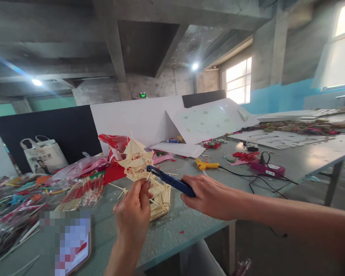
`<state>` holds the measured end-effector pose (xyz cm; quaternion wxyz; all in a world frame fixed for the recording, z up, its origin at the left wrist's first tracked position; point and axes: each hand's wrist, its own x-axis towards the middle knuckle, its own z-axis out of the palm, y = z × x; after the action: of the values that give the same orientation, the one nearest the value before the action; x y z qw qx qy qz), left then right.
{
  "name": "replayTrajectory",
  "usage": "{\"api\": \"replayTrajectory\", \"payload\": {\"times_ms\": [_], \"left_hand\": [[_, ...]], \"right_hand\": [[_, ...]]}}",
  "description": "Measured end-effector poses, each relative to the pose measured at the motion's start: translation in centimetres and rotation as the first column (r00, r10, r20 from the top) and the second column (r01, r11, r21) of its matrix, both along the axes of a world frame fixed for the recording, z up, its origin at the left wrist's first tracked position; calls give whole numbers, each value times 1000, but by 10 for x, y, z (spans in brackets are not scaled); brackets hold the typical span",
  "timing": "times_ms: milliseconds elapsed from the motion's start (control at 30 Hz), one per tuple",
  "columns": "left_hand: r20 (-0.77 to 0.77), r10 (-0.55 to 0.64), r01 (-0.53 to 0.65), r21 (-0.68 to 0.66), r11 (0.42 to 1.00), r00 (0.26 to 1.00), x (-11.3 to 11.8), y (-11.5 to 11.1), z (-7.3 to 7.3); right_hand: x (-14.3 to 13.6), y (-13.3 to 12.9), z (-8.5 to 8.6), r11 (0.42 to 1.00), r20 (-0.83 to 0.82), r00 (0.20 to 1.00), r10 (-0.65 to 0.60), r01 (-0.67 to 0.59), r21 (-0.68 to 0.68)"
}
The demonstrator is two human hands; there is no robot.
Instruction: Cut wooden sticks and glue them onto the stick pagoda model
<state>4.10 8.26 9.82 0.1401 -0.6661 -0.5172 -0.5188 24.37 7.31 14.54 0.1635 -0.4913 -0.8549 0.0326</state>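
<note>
Blue tool [174, 183] tilted above the bench's [199, 218] near edge
The right hand [202, 194] gripped it; the left hand [134, 205] pinched a thin stick [148, 176] before a stick pagoda [135, 154].

Showing navy on the hand tool [172, 181], cream on the stick model [136, 163], pale green spots on the white board [211, 119].

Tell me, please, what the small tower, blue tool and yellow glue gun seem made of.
The tower looks like bare, matt wood, perhaps bamboo: pale, unpainted sticks lie side by side. The tool in the right hand may be plastic or coated metal; its even dark blue surface leaves that open. The glue gun seems smooth plastic, judging by its uniform yellow body.
</note>
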Motion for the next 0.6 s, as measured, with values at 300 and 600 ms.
{"api": "replayTrajectory", "payload": {"times_ms": [300, 600], "left_hand": [[-17, 11, -10, 37, 999, 1000, -1, 6, -3], [-15, 15, -14, 31, 999, 1000, -1, 3, -3]], "right_hand": [[-4, 0, 0, 1000, 27, 999, -16, 16, 11], [-1, 1, -2, 999, 5, 1000, 12, -13, 36]]}}
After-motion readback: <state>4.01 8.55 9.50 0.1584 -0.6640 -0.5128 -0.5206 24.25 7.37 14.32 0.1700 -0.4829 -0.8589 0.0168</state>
